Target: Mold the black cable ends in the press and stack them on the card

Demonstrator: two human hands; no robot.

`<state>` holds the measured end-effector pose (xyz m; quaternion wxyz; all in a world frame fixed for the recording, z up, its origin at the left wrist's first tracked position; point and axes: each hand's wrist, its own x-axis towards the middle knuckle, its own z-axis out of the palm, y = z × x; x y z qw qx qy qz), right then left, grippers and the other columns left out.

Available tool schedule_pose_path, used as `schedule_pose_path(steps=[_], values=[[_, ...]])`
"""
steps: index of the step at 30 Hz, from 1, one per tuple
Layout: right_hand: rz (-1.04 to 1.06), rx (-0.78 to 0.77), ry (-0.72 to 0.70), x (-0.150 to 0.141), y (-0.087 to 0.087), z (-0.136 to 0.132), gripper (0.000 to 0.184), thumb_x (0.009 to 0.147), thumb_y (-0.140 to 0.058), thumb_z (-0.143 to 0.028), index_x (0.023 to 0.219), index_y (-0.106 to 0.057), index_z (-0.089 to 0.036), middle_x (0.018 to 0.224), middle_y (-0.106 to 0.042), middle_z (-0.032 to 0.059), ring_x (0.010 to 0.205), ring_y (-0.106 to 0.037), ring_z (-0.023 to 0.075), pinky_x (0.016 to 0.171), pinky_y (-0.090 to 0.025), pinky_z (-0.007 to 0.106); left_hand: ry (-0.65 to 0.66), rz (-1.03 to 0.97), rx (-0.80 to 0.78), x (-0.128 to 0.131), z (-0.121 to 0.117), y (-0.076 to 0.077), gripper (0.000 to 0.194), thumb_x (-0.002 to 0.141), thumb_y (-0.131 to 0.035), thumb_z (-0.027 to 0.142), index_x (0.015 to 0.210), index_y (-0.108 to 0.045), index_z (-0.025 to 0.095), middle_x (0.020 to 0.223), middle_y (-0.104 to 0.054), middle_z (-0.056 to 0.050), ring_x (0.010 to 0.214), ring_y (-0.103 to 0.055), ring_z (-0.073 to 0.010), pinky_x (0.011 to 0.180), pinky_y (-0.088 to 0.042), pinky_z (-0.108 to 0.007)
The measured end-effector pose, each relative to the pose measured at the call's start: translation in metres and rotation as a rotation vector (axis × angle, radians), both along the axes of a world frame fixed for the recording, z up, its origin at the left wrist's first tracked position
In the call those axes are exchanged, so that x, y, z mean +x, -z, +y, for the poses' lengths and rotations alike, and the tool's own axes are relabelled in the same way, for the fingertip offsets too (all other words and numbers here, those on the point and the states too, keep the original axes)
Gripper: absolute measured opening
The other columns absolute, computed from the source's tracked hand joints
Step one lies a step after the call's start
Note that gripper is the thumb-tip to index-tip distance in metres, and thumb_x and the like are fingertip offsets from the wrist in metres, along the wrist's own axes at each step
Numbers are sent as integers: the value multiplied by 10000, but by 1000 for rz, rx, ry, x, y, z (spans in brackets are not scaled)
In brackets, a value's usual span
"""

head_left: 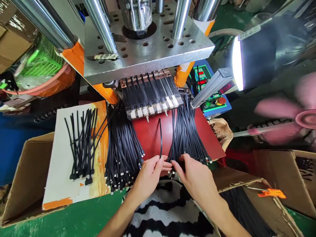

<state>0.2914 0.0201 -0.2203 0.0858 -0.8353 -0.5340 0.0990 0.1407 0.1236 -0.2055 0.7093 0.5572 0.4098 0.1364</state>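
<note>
Between the thumb and fingers of my left hand point(150, 172) is a single flat black cable point(161, 136), its free end pointing up toward the press. Close beside it, my right hand point(196, 172) has its thumb and fingers closed at the near ends of the right-hand bundle of black cables point(186, 131); its fingertips partly hide what they grip. Left of my hands lies another thick bundle of black cables point(123, 148) with small metal connectors. Ahead, a metal fixture point(153, 95) holds several black cables side by side, their light connectors facing me.
A press plate point(148, 56) hangs over the fixture on steel columns. More cables point(85, 144) lie on a white board point(59, 158) at left. A lamp point(259, 56), control panel point(214, 95) and pink fan point(296, 112) stand at right. An open carton point(251, 204) holds long black cables.
</note>
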Motion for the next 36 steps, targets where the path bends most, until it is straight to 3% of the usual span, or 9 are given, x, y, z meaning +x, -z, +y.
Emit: schedule_pose_path(steps=[7,12,17,20,23,26,28,33,36], values=[[226,42,-25,-5,2,3,267,1073,-487,-325,836,-565,-231,659,-673,28,547,-653,199,544,-298,296,60,125,83,0,2,2,554,1023,-589,637,1146,-757,123,1069,-854,-175,904,-848,-276,860,-667,-386],[712,188,-137,3,-19,-9,415,1101,-442,-422,727,-410,-244,627,-469,-45,575,-452,133,588,-330,256,35,-99,-244,4,5,-3,645,859,-773,733,1041,-782,114,940,-854,-150,843,-827,-262,841,-634,-357],[904,5,-264,15,-34,-20,490,1066,-559,-446,662,-410,-212,636,-429,-53,615,-409,118,609,-297,253,-164,-339,-504,12,3,-19,574,762,-924,618,1018,-809,118,786,-820,-92,732,-770,-215,758,-583,-312],[943,-87,-298,19,-39,-19,483,1025,-638,-415,630,-467,-197,631,-475,-53,614,-427,113,614,-280,260,-215,-380,-544,15,-3,-26,547,772,-935,555,1051,-807,102,720,-774,-55,648,-707,-177,700,-543,-297],[980,-77,-295,18,-40,-14,488,1012,-650,-407,605,-490,-190,629,-499,-45,608,-426,112,611,-273,268,-369,-432,-523,15,-10,-28,492,849,-877,528,1067,-790,96,580,-619,37,515,-544,-107,622,-460,-270],[1048,-49,-254,17,-39,-3,464,981,-679,-486,640,-589,-185,654,-540,-28,631,-455,123,617,-303,267,-464,-480,-489,15,-15,-28,468,896,-843,537,1043,-778,98,495,-392,117,450,-291,-62,560,-360,-249],[1170,17,-171,15,-34,12,501,986,-629,-606,716,-641,-185,643,-516,-31,617,-441,126,595,-321,261,-470,-479,-451,14,-18,-26,498,877,-857,581,992,-770,104,480,-301,137,462,-203,-60,535,-308,-239],[1486,208,43,5,-16,66,639,866,-592,-857,812,-565,-220,577,-341,-102,496,-259,94,470,-238,241,-385,-364,-381,9,-35,-18,632,841,-794,762,863,-710,136,494,-282,128,474,-194,-63,515,-238,-242],[1353,254,95,17,-13,76,600,880,-606,-810,732,-470,-245,593,-342,-90,510,-273,96,470,-241,245,-327,-273,-344,0,-44,-11,700,847,-711,846,843,-687,147,522,-303,111,490,-221,-71,521,-224,-256]])
